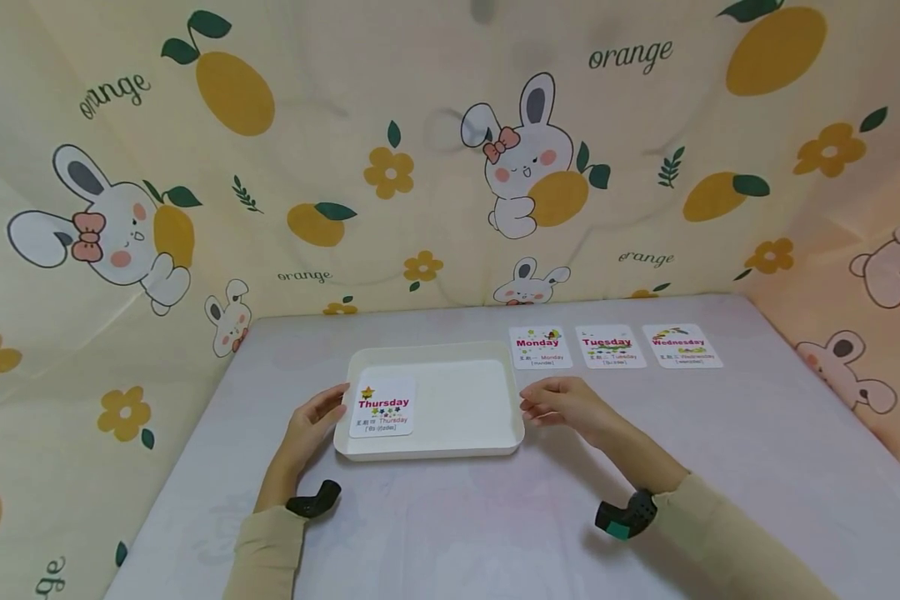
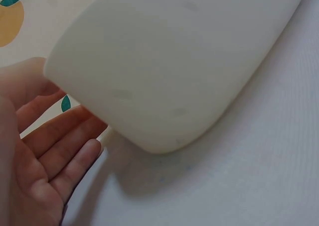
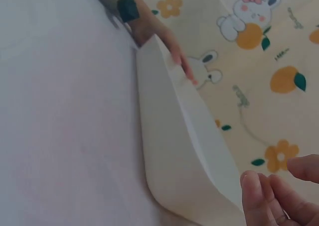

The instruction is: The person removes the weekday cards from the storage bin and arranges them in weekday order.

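A shallow white tray (image 1: pixel 465 408) sits on the table in front of me. Inside it, on the left, lies a square card (image 1: pixel 382 408) printed "Thursday". My left hand (image 1: pixel 311 429) touches the tray's left rim; in the left wrist view its fingers reach out fairly straight, their tips partly hidden by the tray edge (image 2: pixel 149 86). Beside the right rim is my right hand (image 1: pixel 570 408), fingers loosely bent. The right wrist view shows a gap between thumb and fingers (image 3: pixel 254 191), and no card in them.
Behind the tray to the right, a "Monday" card (image 1: pixel 541 348), a "Tuesday" card (image 1: pixel 611 347) and a "Wednesday" card (image 1: pixel 682 347) lie in a row. The pale tablecloth (image 1: pixel 450 533) covers the table. A curtain printed with rabbits and oranges (image 1: pixel 420 83) hangs behind and along both sides.
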The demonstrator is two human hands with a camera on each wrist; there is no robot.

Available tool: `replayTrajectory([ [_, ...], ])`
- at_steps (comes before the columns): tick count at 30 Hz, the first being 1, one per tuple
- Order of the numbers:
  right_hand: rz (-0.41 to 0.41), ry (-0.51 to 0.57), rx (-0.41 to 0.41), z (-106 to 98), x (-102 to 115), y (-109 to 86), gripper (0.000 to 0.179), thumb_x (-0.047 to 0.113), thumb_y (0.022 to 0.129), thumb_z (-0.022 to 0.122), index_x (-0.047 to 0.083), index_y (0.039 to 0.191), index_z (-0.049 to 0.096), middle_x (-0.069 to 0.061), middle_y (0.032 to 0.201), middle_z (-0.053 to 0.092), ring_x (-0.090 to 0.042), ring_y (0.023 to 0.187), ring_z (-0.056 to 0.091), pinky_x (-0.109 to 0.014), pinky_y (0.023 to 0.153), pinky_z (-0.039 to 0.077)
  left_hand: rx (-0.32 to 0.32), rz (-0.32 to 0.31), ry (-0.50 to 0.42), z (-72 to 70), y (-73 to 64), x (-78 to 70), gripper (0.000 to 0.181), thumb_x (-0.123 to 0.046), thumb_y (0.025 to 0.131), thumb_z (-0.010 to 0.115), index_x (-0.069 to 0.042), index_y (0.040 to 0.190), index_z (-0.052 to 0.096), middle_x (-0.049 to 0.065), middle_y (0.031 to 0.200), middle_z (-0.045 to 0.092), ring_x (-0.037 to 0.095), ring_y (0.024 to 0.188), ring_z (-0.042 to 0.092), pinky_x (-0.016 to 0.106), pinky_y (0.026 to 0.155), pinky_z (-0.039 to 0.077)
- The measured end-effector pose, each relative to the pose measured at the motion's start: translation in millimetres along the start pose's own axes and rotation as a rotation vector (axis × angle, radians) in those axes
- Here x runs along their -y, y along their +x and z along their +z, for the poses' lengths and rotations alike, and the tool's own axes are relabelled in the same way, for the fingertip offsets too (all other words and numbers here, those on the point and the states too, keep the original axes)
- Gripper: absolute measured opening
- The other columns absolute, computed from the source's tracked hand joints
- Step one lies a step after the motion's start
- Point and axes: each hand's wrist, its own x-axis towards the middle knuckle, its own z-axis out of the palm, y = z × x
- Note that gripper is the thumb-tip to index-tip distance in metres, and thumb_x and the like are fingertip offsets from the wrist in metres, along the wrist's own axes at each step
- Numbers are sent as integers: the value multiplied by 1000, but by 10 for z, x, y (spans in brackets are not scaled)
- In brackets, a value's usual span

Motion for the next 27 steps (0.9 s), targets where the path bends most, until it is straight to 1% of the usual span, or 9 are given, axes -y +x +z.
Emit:
replayTrajectory([
  [2, -9, 13, 25, 75, 4, 18, 45, 18, 97, 55, -19, 123, 51, -1, 90, 72, -5, 79, 67, -22, 75, 58, -1, 1, -3, 7, -4, -3, 46, -25, 97, 56, -11, 140, 49, 10, 150, 46, 29, 140, 42, 47, 117, 32],
  [6, -16, 26, 51, 206, 36, 50, 45, 18, 97, 56, -19, 122, 52, -3, 93, 73, -6, 81, 67, -22, 76, 58, 1, 4, -10, 14, -11, -9, 46, -24, 97, 56, -10, 140, 48, 10, 151, 46, 28, 140, 43, 47, 117, 33],
  [13, -29, 27, 76, 404, 116, 116, 42, 16, 96, 56, -18, 119, 54, -8, 95, 73, -8, 81, 66, -23, 78, 58, 1, -18, -13, 3, -6, -19, 46, -26, 97, 56, -11, 140, 48, 9, 151, 45, 29, 141, 41, 46, 117, 33],
  [18, -24, 25, 102, 527, 144, 172, 41, 22, 94, 59, -13, 115, 59, -7, 95, 74, -8, 80, 68, -24, 77, 59, -3, -24, -21, 4, -1, -28, 45, -24, 97, 56, -11, 140, 49, 10, 150, 46, 28, 141, 41, 46, 117, 32],
  [21, -3, 39, 100, 599, 127, 223, 38, 21, 94, 59, -11, 115, 59, -9, 97, 75, -8, 81, 69, -25, 77, 59, -1, -22, -21, 6, -4, -34, 46, -24, 97, 57, -11, 140, 49, 9, 151, 46, 28, 141, 41, 45, 117, 32],
  [27, 83, 79, 50, 748, 66, 376, 38, 16, 96, 56, -11, 122, 55, -18, 108, 72, -10, 83, 70, -27, 80, 59, 6, -14, -20, 4, -9, -37, 46, -25, 97, 57, -11, 140, 49, 9, 151, 45, 28, 142, 40, 45, 118, 32],
])
